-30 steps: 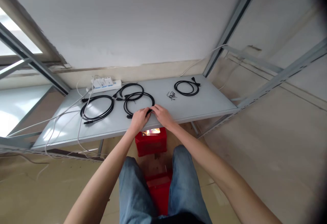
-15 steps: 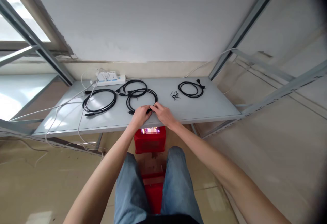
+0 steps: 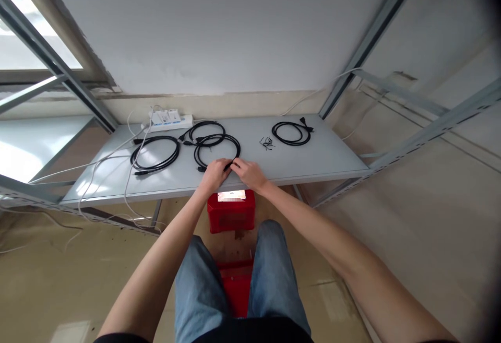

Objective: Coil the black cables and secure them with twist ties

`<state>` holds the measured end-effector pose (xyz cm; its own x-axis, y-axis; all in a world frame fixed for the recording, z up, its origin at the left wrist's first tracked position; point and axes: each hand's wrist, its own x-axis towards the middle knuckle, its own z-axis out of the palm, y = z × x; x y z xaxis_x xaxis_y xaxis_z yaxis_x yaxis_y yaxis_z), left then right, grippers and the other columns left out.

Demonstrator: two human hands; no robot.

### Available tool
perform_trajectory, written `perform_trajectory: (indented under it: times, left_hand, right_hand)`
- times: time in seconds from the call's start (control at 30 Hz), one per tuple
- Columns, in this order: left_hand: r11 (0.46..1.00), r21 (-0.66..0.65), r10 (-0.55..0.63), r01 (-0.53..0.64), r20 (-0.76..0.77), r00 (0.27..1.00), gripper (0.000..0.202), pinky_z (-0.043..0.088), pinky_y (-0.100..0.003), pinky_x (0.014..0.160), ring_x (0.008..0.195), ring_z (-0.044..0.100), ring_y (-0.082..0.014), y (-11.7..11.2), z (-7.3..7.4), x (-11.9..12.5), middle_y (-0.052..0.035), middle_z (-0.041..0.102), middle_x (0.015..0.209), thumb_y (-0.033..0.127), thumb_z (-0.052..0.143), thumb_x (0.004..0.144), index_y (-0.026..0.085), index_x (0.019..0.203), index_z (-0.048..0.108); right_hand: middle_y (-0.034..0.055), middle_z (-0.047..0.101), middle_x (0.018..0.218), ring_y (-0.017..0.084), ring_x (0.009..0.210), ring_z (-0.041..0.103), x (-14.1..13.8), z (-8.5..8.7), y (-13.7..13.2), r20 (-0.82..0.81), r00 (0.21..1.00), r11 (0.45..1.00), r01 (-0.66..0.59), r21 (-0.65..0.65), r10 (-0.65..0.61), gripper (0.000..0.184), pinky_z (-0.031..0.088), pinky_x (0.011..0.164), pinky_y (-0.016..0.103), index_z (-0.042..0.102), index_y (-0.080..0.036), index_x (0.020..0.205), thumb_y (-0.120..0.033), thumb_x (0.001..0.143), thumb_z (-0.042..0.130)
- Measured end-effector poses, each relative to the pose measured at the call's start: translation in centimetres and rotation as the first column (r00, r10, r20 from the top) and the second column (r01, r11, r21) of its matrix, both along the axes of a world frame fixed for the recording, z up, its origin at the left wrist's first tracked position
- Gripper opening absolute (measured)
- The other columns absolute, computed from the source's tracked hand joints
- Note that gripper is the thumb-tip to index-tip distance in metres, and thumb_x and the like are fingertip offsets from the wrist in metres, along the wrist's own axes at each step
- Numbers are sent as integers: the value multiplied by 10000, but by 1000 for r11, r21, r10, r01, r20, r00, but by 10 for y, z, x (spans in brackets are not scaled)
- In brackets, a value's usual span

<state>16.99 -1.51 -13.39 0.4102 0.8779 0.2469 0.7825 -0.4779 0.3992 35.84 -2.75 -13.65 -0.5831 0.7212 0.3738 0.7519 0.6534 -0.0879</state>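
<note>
A coiled black cable [image 3: 238,144] lies near the front edge of the grey shelf. My left hand [image 3: 216,174] is closed on the near side of this coil, beside a plug at its lower left. Close against it, my right hand [image 3: 248,172] has its fingers pinched on the same stretch of coil. What the fingertips hold besides the cable is too small to make out. Behind, a second black coil [image 3: 224,128] partly overlaps the first. Another coiled cable [image 3: 179,150] rests on the left, and one more coil [image 3: 291,143] on the right. Short black ties [image 3: 266,143] lie in a small heap between.
A white power strip [image 3: 187,122] with plugged-in adapters stands at the back left of the shelf [image 3: 329,160]. Thin white wires [image 3: 127,181] hang over the front edge. Below are a red stool or box [image 3: 230,216] and my knees. Metal posts [image 3: 352,66] frame both sides.
Both hands stay at the near side of the coil, with only slight finger movement. The whole view has shifted a little.
</note>
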Motion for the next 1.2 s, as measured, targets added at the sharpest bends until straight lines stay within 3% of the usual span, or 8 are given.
perform_trajectory:
  times: [0.4, 0.57, 0.73, 0.9, 1.0, 1.07, 1.13, 1.2]
  left_hand:
    - [1000, 27, 2, -2, -11, 1000, 260, 502, -344, 891, 1026, 704, -265, 4, -6, 0, -127, 769, 1083, 257, 514, 1050, 182, 1135, 748]
    - [1000, 28, 13, -13, -5, 1000, 251, 500, -341, 889, 1029, 708, -271, 4, -6, 0, -132, 772, 1083, 267, 518, 1056, 181, 1113, 746]
    - [999, 16, 29, -29, -7, 1000, 246, 501, -338, 897, 1034, 711, -270, 3, -3, 1, -136, 775, 1102, 255, 532, 1049, 184, 1132, 753]
    - [999, 12, 47, -47, 6, 999, 262, 498, -332, 893, 1015, 714, -262, 3, -3, 1, -135, 776, 1082, 273, 528, 1058, 181, 1144, 759]
    - [999, 15, 47, -47, 6, 999, 267, 495, -329, 889, 1007, 712, -261, 5, -4, 0, -137, 775, 1071, 282, 522, 1062, 177, 1123, 760]
    - [999, 15, 45, -45, 1, 999, 263, 494, -331, 891, 1017, 710, -263, 5, -4, 0, -139, 775, 1079, 280, 523, 1060, 179, 1114, 759]
    - [999, 11, 40, -40, 1, 999, 258, 495, -332, 896, 1031, 709, -264, 5, -3, 0, -136, 776, 1090, 276, 525, 1056, 185, 1123, 757]
    - [999, 6, 37, -37, 4, 999, 255, 496, -333, 898, 1040, 708, -264, 5, -3, 0, -132, 777, 1096, 272, 528, 1053, 189, 1137, 753]
  right_hand:
    - [124, 715, 1072, 234, 1040, 646, 0, -13, 9, -26, 998, 997, 64, 42, -63, 289, 430, 709, 308, 713, -167, 1132, -190, 1132, 425]
    - [137, 719, 1067, 241, 1013, 654, -2, -11, 8, -74, 992, 994, 105, 32, -103, 309, 419, 689, 316, 708, -170, 1099, -230, 1143, 408]
    - [143, 724, 1122, 225, 921, 674, -4, -2, 6, -104, 986, 990, 126, -62, -132, 300, 417, 694, 304, 689, -168, 1125, -267, 1148, 406]
    - [91, 754, 1050, 211, 887, 690, -11, 7, 8, -250, 947, 964, 150, -218, -204, 195, 453, 766, 291, 679, -197, 1109, -245, 1113, 490]
    - [75, 766, 925, 222, 850, 697, -21, 13, 10, -332, 873, 905, 238, -351, -358, 159, 458, 738, 292, 704, -210, 982, -231, 1059, 566]
    - [75, 759, 831, 221, 805, 695, -29, 18, 12, -395, 782, 832, 267, -486, -482, 188, 457, 696, 286, 695, -211, 831, -207, 1004, 622]
    - [63, 730, 719, 194, 700, 668, -34, 23, 16, -452, 643, 709, 207, -675, -618, 241, 448, 631, 270, 654, -209, 707, -163, 944, 655]
    - [41, 695, 629, 145, 559, 596, -38, 30, 20, -431, 463, 518, 73, -852, -775, 249, 423, 552, 249, 630, -196, 667, -117, 901, 658]
